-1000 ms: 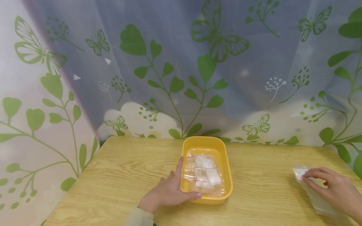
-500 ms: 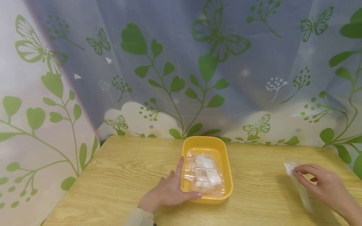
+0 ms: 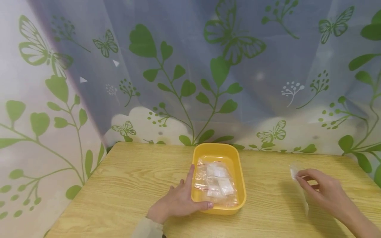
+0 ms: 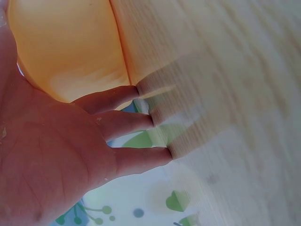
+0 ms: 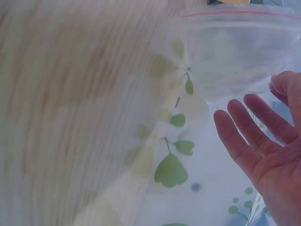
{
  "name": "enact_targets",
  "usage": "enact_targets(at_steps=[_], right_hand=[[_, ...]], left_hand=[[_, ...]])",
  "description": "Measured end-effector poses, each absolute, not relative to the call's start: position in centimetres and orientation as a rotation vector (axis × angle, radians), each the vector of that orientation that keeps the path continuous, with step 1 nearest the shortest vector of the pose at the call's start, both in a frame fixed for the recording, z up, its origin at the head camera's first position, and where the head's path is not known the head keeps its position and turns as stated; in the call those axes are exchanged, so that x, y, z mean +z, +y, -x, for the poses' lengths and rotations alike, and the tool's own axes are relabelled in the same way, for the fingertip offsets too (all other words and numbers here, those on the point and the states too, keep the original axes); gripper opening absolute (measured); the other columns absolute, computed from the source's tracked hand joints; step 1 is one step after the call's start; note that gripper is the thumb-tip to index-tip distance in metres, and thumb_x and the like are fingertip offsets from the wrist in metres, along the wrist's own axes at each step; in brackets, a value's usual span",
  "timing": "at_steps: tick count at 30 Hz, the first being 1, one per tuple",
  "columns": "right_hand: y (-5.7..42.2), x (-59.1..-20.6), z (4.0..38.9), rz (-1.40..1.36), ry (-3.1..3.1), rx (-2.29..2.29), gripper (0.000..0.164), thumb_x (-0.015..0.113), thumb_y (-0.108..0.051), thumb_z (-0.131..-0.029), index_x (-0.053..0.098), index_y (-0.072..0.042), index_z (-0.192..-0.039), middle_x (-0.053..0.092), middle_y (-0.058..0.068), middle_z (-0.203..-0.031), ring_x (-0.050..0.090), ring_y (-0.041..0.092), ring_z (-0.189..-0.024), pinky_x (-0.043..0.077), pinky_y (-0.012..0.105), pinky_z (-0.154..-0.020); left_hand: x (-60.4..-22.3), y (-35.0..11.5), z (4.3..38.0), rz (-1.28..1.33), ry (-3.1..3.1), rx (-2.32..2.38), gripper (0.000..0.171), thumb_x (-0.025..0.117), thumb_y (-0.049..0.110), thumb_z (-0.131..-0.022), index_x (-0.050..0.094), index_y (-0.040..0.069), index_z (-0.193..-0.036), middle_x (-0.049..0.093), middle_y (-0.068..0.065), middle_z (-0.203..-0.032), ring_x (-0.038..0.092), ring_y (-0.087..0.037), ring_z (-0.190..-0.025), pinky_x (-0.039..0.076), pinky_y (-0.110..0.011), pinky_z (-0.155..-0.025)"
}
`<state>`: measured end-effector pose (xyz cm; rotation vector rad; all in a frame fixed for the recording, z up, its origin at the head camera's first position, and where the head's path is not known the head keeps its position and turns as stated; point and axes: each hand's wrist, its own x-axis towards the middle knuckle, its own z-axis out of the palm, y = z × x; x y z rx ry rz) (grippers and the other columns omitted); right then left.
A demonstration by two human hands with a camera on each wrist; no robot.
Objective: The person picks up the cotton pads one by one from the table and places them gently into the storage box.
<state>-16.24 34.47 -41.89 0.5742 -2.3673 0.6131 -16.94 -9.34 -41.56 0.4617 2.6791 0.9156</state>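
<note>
A yellow plastic box (image 3: 243, 185) stands on the table, with several clear zip-lock bags (image 3: 219, 181) lying in it, white pieces inside them. My left hand (image 3: 175, 202) rests against its near left corner, forefinger along the left side and thumb at the near rim. In the left wrist view the other fingers (image 4: 127, 123) stretch straight down to the tabletop beside the box wall (image 4: 70, 47). To the right, my right hand (image 3: 328, 193) pinches a clear zip-lock bag (image 3: 302, 193) by its upper end. The right wrist view shows that bag (image 5: 240, 56) with its red seal line.
The wood-grain table (image 3: 134, 172) extends to both sides of the box. Behind it hangs a curtain (image 3: 184, 66) with green leaves and butterflies, reaching down to the table's back edge.
My right hand has moved left toward the box, carrying the zip-lock bag, which now appears nearly edge-on. The left hand and the box have stayed in place.
</note>
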Motion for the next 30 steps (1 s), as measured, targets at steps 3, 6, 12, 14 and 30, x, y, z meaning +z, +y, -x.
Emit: enact_targets(at_steps=[3,6,12,14,30], right_hand=[[33.8,-41.8,16.5,-0.587,-2.378,0.611,0.032,0.079,0.010,-0.079,0.071,-0.015,-0.096,0.074,0.002,-0.090,0.059,-0.020,-0.085,0.050,0.005,-0.058],[33.2,-41.5,16.8,-0.602,-2.373,0.604,0.034,0.079,0.011,-0.077,0.071,-0.015,-0.097,0.075,0.003,-0.090,0.061,-0.017,-0.084,0.050,0.004,-0.059],[31.8,-41.1,17.4,-0.657,-2.309,0.616,0.041,0.081,0.015,-0.071,0.072,-0.015,-0.098,0.075,0.002,-0.090,0.062,-0.015,-0.084,0.051,0.005,-0.059],[31.3,-41.1,17.5,-0.669,-2.294,0.621,0.042,0.081,0.016,-0.070,0.073,-0.015,-0.098,0.075,0.001,-0.091,0.062,-0.015,-0.084,0.051,0.005,-0.059],[28.7,-39.6,17.9,-0.681,-2.319,0.646,0.038,0.080,0.012,-0.077,0.072,-0.016,-0.100,0.075,-0.002,-0.094,0.066,-0.005,-0.081,0.051,0.006,-0.062]], left_hand=[[-41.5,-9.3,16.9,-0.457,2.674,0.918,0.131,0.069,0.077,-0.079,-0.015,0.025,-0.164,0.043,-0.026,-0.158,0.029,-0.052,-0.151,0.017,-0.074,-0.121],[-41.5,-9.3,16.9,-0.457,2.673,0.911,0.130,0.069,0.077,-0.079,-0.015,0.025,-0.164,0.042,-0.026,-0.158,0.029,-0.051,-0.151,0.017,-0.074,-0.121],[-41.6,-9.3,17.0,-0.461,2.690,0.880,0.130,0.067,0.078,-0.079,-0.015,0.026,-0.164,0.043,-0.029,-0.157,0.030,-0.052,-0.151,0.018,-0.074,-0.120],[-41.6,-9.3,17.0,-0.462,2.693,0.872,0.130,0.067,0.078,-0.079,-0.015,0.026,-0.164,0.043,-0.029,-0.157,0.030,-0.053,-0.150,0.019,-0.075,-0.120],[-41.6,-9.3,16.9,-0.469,2.691,0.890,0.130,0.069,0.076,-0.080,-0.015,0.024,-0.164,0.043,-0.029,-0.157,0.031,-0.052,-0.150,0.018,-0.075,-0.120]])
